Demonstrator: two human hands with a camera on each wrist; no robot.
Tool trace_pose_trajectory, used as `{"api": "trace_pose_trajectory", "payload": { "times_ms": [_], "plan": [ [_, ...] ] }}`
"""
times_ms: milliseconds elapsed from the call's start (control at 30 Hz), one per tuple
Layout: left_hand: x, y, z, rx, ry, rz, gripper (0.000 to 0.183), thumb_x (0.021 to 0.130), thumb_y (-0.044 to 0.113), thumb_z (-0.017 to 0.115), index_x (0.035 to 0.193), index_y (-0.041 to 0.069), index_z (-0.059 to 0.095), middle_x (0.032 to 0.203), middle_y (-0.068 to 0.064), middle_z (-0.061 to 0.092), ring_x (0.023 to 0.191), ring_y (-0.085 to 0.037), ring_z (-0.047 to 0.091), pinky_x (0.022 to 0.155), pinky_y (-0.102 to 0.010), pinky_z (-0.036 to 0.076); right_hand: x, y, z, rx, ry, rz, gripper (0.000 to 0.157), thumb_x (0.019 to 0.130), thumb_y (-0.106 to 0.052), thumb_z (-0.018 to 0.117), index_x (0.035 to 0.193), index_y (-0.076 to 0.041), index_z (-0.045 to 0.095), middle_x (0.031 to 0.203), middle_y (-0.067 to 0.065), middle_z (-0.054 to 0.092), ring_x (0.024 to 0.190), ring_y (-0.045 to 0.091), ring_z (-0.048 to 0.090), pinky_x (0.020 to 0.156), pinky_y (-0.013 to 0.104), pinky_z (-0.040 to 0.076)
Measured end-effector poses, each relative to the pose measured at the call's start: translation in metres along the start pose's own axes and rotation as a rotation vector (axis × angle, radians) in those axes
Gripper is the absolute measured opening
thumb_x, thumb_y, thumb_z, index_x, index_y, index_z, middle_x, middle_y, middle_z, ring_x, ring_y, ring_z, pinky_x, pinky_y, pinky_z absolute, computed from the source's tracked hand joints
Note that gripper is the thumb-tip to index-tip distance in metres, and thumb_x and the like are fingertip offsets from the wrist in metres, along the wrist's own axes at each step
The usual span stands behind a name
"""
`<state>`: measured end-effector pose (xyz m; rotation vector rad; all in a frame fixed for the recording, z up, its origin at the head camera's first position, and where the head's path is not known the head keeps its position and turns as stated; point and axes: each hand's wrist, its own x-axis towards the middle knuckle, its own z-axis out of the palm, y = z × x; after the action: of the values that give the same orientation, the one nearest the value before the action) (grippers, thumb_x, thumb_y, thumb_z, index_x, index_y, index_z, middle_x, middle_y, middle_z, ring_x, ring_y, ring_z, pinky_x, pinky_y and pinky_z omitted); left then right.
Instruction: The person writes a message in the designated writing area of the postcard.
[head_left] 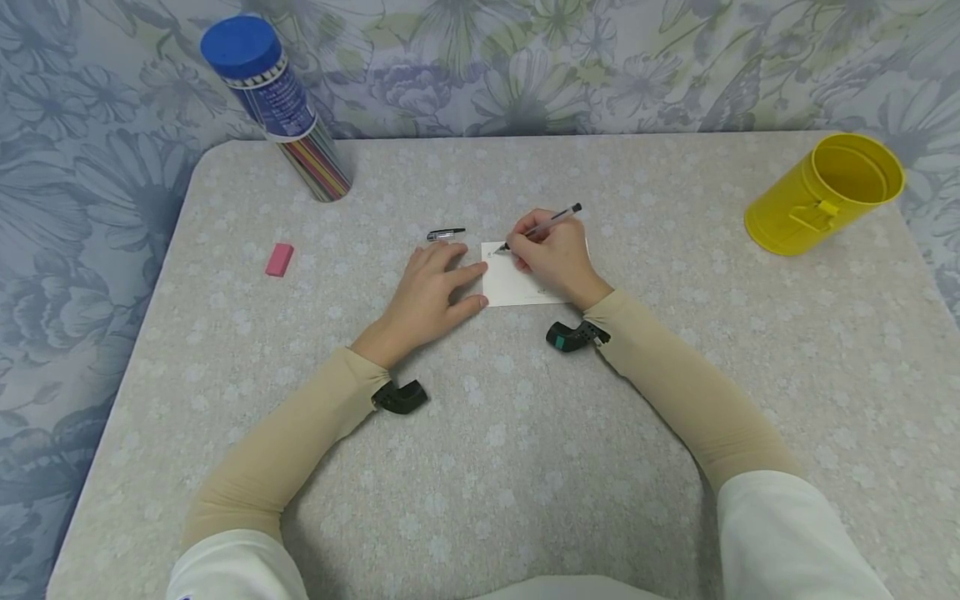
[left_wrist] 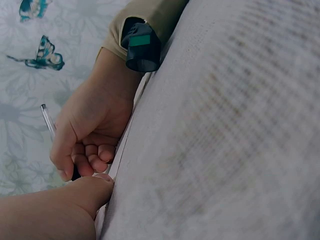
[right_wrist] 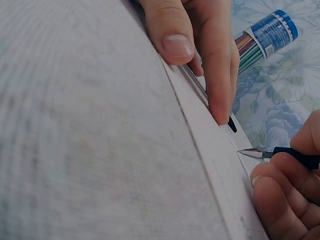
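- Right hand (head_left: 551,254) pinches a pen (head_left: 557,219) between thumb and fingers, the other fingers curled in beneath; the pen slants, its back end toward two o'clock.
- The pen's tip meets the white paper (head_left: 513,287) near its ten o'clock corner, beside small dark marks.
- That paper lies flat on the worktop (head_left: 480,467), partly under the right hand.
- Left hand (head_left: 427,292), at the paper's nine o'clock, has its fingers extended and thumb spread away; index fingertip and thumb touch the paper's edge.
- Pen cap (head_left: 446,234): at ten o'clock from the paper, just beyond the left fingertips.
- Pink eraser (head_left: 280,260): nine o'clock, well apart.
- Blue-lidded canister of pencils (head_left: 288,117): ten o'clock, farther out.
- Yellow container (head_left: 787,204): between two and three o'clock, well apart.
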<state>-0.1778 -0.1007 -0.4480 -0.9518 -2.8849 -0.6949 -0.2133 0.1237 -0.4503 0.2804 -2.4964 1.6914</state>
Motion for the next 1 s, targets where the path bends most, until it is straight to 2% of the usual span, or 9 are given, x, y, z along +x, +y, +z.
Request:
{"api": "trace_pose_trajectory", "payload": {
  "times_ms": [1000],
  "plan": [
    [-0.001, 0.0003, -0.0008, 0.0, 0.002, 0.01, 0.05, 0.095, 0.037, 0.071, 0.137, 0.011, 0.066, 0.148, -0.023, 0.052, 0.145, -0.046, 0.039, 0.118, -0.072, 0.024, -0.0011, -0.0034, 0.0002, -0.001, 0.011, 0.016, 0.01, 0.089, -0.008, 0.065, 0.08, -0.005, 0.068, 0.058, 0.009, 0.064, 0.047, 0.01, 0.058, 0.048, 0.019, 0.045]
  ]
}}
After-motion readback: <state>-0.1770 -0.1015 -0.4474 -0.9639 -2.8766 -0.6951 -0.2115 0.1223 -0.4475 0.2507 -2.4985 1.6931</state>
